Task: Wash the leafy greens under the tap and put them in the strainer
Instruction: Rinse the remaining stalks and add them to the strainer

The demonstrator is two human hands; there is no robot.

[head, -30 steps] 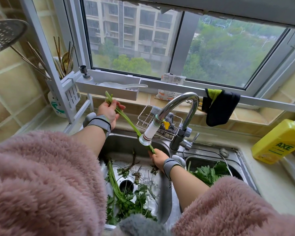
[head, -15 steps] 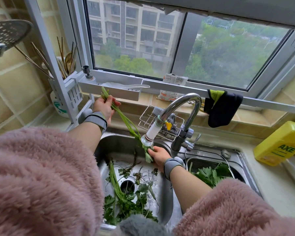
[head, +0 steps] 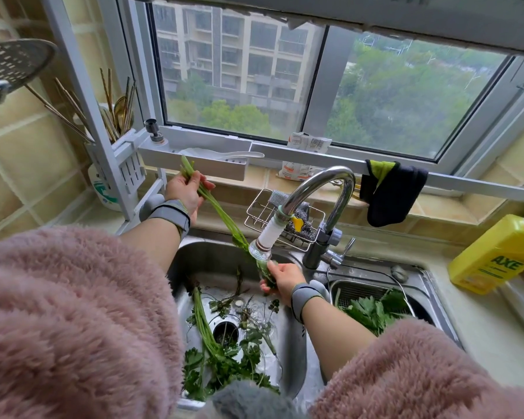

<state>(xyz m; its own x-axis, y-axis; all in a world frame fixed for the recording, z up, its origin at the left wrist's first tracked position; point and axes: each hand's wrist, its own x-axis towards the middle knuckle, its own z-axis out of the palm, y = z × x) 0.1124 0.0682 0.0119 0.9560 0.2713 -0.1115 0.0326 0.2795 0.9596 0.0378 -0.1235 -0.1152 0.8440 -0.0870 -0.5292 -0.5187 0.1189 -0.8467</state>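
A bunch of long green stalks (head: 221, 211) stretches slantwise from upper left down to the tap's white nozzle (head: 266, 237). My left hand (head: 185, 192) grips the stalk ends high above the sink's left rim. Under the nozzle my right hand (head: 282, 278) holds the leafy end. More leafy greens (head: 224, 355) lie loose in the left sink basin (head: 194, 267) around the drain. The wire strainer (head: 372, 290) sits in the right basin with washed greens (head: 372, 309) inside.
A yellow detergent bottle (head: 496, 255) stands on the counter at right. Behind the tap (head: 324, 182) hang a wire sponge rack (head: 263, 213) and a dark cloth (head: 390, 195). A utensil holder (head: 118, 116) with chopsticks is on the left rack.
My right hand has risen closer to the nozzle and gathered the leafy end of the stalks. My left hand has stayed high at the left, still gripping the stalk ends.
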